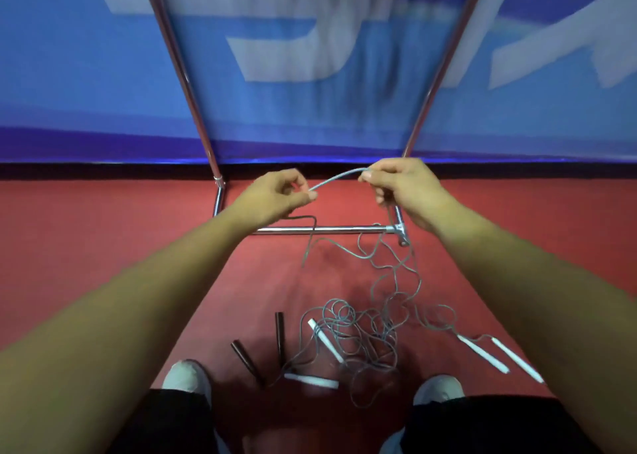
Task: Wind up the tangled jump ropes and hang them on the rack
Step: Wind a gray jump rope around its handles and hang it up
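Head view: both arms reach forward over a red floor [103,247].

Left hand [275,195] has its fingers curled and pinches a grey rope [336,178] between thumb and fingertips. Right hand [403,188] pinches the same rope between thumb and forefinger, other fingers curled. The short span between the hands arches upward. More strands drop from under each hand toward the floor.

The rest of the ropes are a loose tangle [365,329] on the floor between the feet and the rack, with loops overlapping. I can't tell which strand belongs to which rope.

Four white handles: one [325,340] in the tangle, one [312,380] at its near edge, and two [482,353] [518,360] side by side off to the right. Two dark handles [280,333] [246,360] lie left of the tangle.

The rack's base bar [324,229] sits on the floor just below the hands. Its two uprights [179,74] [437,74] rise in front of a blue banner [69,74].

White shoes [188,376] [439,390] are at the bottom of the frame.
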The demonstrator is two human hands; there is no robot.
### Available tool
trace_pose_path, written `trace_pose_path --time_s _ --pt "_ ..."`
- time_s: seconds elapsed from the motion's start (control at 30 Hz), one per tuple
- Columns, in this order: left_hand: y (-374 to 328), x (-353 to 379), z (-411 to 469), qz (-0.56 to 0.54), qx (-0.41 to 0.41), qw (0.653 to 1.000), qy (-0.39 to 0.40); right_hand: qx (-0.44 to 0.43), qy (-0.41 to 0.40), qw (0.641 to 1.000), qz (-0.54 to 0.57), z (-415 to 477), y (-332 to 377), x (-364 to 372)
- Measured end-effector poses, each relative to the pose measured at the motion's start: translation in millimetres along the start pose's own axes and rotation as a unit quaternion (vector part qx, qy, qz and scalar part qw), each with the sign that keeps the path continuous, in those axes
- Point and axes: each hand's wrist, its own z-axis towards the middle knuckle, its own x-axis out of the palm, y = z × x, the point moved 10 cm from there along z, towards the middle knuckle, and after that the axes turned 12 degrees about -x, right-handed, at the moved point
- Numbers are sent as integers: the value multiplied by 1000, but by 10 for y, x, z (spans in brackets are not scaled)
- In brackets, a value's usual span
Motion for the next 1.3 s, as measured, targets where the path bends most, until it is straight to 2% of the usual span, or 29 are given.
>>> trace_pose_path --time_s 0.1,0.2,0.3,0.4,0.47,0.53,0.6,0.63,0.67,0.73,0.8,0.87,0.93,1.03,1.1,1.2,1.27,1.3 --pt "51 -53 -344 122 -19 992 -5 -49 -34 998 -4 -144 804 -280" --pt "19 -155 -633 101 -21 994 -46 -94 -20 994 -45 -319 1392 -299" --pt "-270 -231 -875 -45 4 997 -57 -107 -18 992 -61 -462 1620 -245" --pt "-577 -481 -1064 -225 19 968 -106 -81 -13 994 -72 -581 1499 -203" --pt "-653 -657 -1117 -247 14 959 -140 -55 -17 997 -59 -670 1323 -173" --pt "-560 -832 -1114 -186 -9 961 -202 -35 -24 999 -29 -753 1187 -118" --pt "-414 -948 -1170 -31 -55 955 -290 -17 -25 999 22 -812 1117 -6" --pt "-382 -913 -1201 17 -71 951 -302 -10 -22 998 50 -825 1114 73" --pt "-365 -780 -1177 26 -78 962 -262 -5 -18 997 75 -824 1126 162" --pt "-357 -234 -1082 -37 -77 994 -65 7 -21 993 120 -801 1168 338" --pt "-449 300 -1112 -105 -51 987 111 25 -35 984 171 -747 1208 467" --pt "-511 590 -1135 -151 -20 970 190 41 -55 972 223 -682 1258 520" --pt "-484 772 -1140 -138 0 962 234 43 -86 966 241 -600 1291 429" --pt "-333 785 -1080 -68 2 970 231 21 -147 964 221 -511 1282 114" --pt "-293 617 -1011 -62 7 982 180 7 -173 970 171 -525 1191 -86" --pt "-443 161 -956 -139 33 988 64 22 -184 979 86 -590 873 -291" --pt "-621 -85 -964 -153 67 986 10 59 -172 979 -89 -644 636 -440" --pt "-692 -143 -972 -151 78 985 4 79 -151 964 -202 -677 578 -468"
